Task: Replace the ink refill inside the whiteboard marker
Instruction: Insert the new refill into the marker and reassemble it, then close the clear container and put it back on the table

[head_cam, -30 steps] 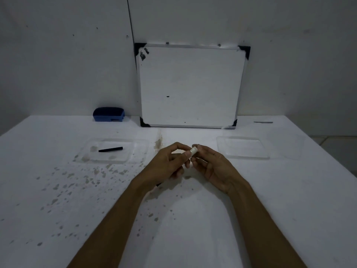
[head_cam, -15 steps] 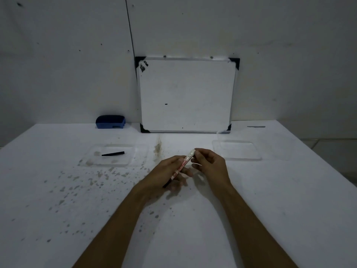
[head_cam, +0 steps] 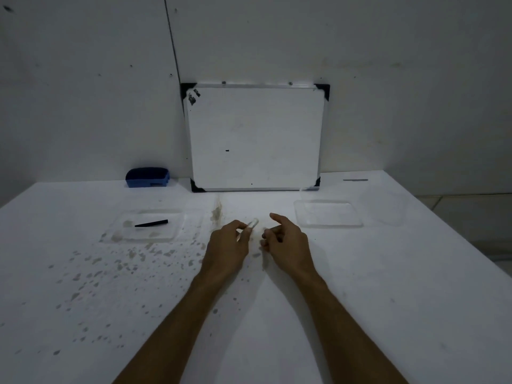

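Note:
My left hand (head_cam: 228, 245) grips the whiteboard marker (head_cam: 250, 225), whose pale end sticks out past the fingers toward the far right; most of its barrel is hidden in the fist. My right hand (head_cam: 285, 241) hovers just right of it, apart from the marker, index finger stretched forward and the other fingers curled; whether it pinches something small I cannot tell. A thin black stick, the ink refill (head_cam: 151, 223), lies in a clear shallow tray (head_cam: 122, 234) to the left.
A second clear tray (head_cam: 357, 221) sits right of my hands. A small whiteboard (head_cam: 255, 137) leans against the wall at the back, with a blue eraser (head_cam: 147, 177) to its left. The white table (head_cam: 388, 286) is speckled with stains on its left half.
My right hand has let go of the marker's end and moved off to the right. The left hand keeps the marker, now more hidden in the fist. The camera has tilted up.

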The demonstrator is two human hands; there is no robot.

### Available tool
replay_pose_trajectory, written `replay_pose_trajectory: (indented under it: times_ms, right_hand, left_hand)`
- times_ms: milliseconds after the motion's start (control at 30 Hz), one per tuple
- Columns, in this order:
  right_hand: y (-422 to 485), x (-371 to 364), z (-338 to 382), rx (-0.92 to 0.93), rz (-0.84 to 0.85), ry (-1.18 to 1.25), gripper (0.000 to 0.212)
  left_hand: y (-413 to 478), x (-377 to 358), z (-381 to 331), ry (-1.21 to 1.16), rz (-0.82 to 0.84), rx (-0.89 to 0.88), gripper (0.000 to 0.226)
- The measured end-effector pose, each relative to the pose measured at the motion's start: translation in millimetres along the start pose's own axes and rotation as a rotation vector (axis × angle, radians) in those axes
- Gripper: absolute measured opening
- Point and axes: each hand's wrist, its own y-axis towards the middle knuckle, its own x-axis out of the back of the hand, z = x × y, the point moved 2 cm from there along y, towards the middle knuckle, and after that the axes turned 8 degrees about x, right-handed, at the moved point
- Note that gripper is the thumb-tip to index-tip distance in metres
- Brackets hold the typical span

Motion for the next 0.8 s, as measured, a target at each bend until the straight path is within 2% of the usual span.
replay_pose_trajectory:
  times_ms: [133,367,467,567,667,733,800]
  right_hand:
    - [-6,35,1,-0.049,-0.014,-0.017,0.016]
    - [-23,112,-11,-0.074,-0.046,0.003,0.013]
    - [-23,150,-22,-0.100,-0.111,-0.078,0.011]
    - [-15,190,-41,-0.127,-0.269,-0.189,0.011]
    - [-1,223,-63,-0.133,-0.413,-0.384,0.017]
    - [9,235,-79,-0.140,-0.401,-0.495,0.025]
    - [17,244,-91,-0.179,-0.350,-0.519,0.034]
  left_hand:
    - [6,-9,13,0.326,-0.136,-0.031,0.034]
    - [-1,-14,-3,0.536,-0.234,0.004,0.037]
    - [-10,-35,-33,0.453,-0.232,-0.109,0.045]
    - [-18,-68,-67,0.304,-0.156,-0.266,0.049]
    - [-13,-99,-85,0.128,-0.029,-0.182,0.082]
    - [-4,-112,-86,0.041,0.022,-0.101,0.104]
    - [5,-119,-83,-0.001,0.041,-0.067,0.115]
